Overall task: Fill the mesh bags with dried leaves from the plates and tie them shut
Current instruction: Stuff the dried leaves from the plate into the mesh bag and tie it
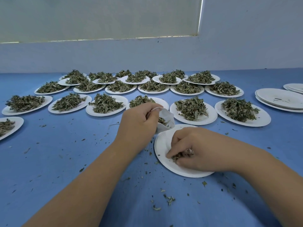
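Mesh bag [167,114]: white, gripped mouth-open in my left hand [139,122], just beyond the near plate [161,145]; dried leaves [162,121] sit inside. My right hand [196,149] pinches the few leaf scraps [177,157] on that plate. Heaped plates [121,99] behind; empty plate stack [278,95] right.

- Mesh bag [166,117], just beyond the near plate [161,145]: left part and bottom hidden behind the left hand [137,122] gripping it.
- Leaves [177,156] on the near plate: mostly covered by the right hand [198,149] pinching them.
- Side plate [16,123], far left of the near plate: cut by the edge.
- Plate stacks [268,95], far right of the near plate: cut by the edge, count unclear.
- Back row [217,78], far beyond the near plate: overlapping, count unclear.
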Demonstrator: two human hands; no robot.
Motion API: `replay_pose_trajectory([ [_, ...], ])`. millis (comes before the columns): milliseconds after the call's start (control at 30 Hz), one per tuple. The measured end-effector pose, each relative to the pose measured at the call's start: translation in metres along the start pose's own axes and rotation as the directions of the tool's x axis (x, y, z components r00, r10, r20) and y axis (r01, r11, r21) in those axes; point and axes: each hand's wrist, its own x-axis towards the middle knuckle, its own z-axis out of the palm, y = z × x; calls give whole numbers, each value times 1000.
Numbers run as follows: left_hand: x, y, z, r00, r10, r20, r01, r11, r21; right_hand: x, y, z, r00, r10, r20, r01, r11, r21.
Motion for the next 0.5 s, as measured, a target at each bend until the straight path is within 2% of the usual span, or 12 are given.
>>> replay_pose_trajectory([
  [267,0,0,0,1000,25,12,-25,999,20,-6,2,-5,992,89,91,-85,995,-54],
  [500,0,-2,1,996,91,11,-92,993,68,3,-3,1,993,96,62,-90,991,-96],
])
